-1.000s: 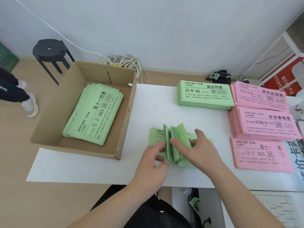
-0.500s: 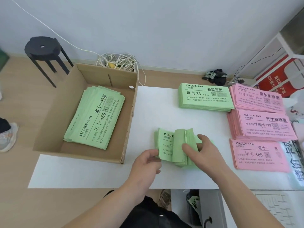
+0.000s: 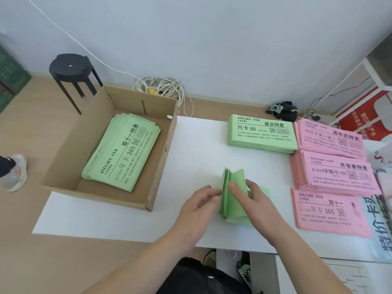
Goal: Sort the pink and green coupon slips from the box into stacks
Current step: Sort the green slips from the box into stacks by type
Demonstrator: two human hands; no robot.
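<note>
A bundle of green slips (image 3: 233, 198) stands on its long edge in the middle of the white table (image 3: 197, 149). My left hand (image 3: 199, 206) presses its left face and my right hand (image 3: 256, 200) grips its right side, thumb on top. An open cardboard box (image 3: 161, 166) at the table's left end holds a stack of green slips (image 3: 121, 151). A neat green stack (image 3: 262, 132) lies at the back. Three pink stacks sit along the right: far (image 3: 333, 139), middle (image 3: 337, 172) and near (image 3: 331, 213).
A black stool (image 3: 71, 68) and a tangle of white cable (image 3: 161, 88) stand on the floor behind the box. Someone's shoe (image 3: 16, 172) is at the far left. A white shelf frame with red posters (image 3: 369, 115) is at the right. Printed sheets (image 3: 381, 230) overlap the table's right edge.
The fanned green bundle has been squeezed together and stood upright between both hands. My head camera has shifted slightly; the shoe at the left moved.
</note>
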